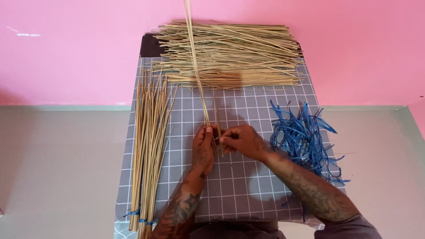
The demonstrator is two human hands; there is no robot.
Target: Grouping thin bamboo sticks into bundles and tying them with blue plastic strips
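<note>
My left hand (203, 149) and my right hand (241, 140) meet over the middle of a grey checked cloth (248, 186). Both pinch the lower end of a thin bundle of long pale straw stalks (195, 62) that rises away from me and out of the top of the view. My right hand's fingers press against the stalks just right of my left thumb. A short stalk end (218, 116) sticks up between the hands.
A wide heap of loose straw (234, 55) lies across the far end of the cloth. A long bundle of stalks tied with blue strips (148, 150) lies along the left edge. Blue ribbon strips (305, 141) are piled at the right. A pink wall stands behind.
</note>
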